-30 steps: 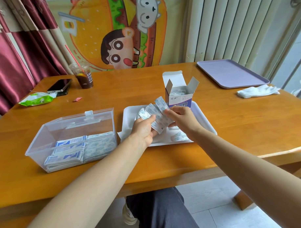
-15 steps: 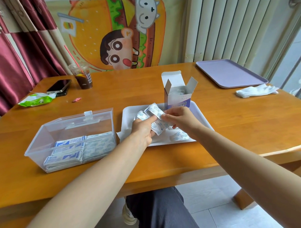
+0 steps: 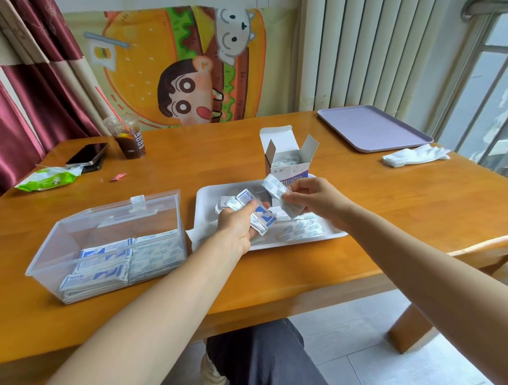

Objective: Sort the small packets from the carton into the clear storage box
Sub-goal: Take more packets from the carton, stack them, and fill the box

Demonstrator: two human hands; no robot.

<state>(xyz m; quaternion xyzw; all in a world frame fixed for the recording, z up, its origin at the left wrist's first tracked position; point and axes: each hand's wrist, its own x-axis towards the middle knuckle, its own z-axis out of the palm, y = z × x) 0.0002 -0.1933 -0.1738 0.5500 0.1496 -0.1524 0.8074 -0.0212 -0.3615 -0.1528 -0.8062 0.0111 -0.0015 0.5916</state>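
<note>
While both hands meet above the white tray (image 3: 207, 205), the left hand (image 3: 238, 226) has its fingers curled round a fanned bundle of small packets (image 3: 261, 218), some with blue-and-white printed faces showing. The right hand (image 3: 315, 197) pinches a few more packets (image 3: 274, 187) between thumb and fingertips, close beside the bundle; how many it holds cannot be told.

The carton (image 3: 289, 169) stands upright on the far part of the tray, directly behind the right hand, with its top flaps open and further packets visible inside. Loose packets (image 3: 301, 231) lie flat on the near right part of the tray, below the right wrist.

The clear storage box (image 3: 109, 217) sits on the wooden table (image 3: 391, 210) just left of the tray, its lid standing open at the far side. Sorted packets (image 3: 114, 263) lie in it in two side-by-side stacks against the near wall, blue-printed faces on the left and paler faces on the right.

At the far left of the table stand a plastic cup of dark drink (image 3: 130, 139) and, beside it, a phone (image 3: 87, 153), with a green wrapper (image 3: 48, 178) and a small red scrap (image 3: 118, 177) nearer. At the far right lie a lilac tray (image 3: 371, 130) and, just beside its near corner, a white cloth (image 3: 415, 156).
</note>
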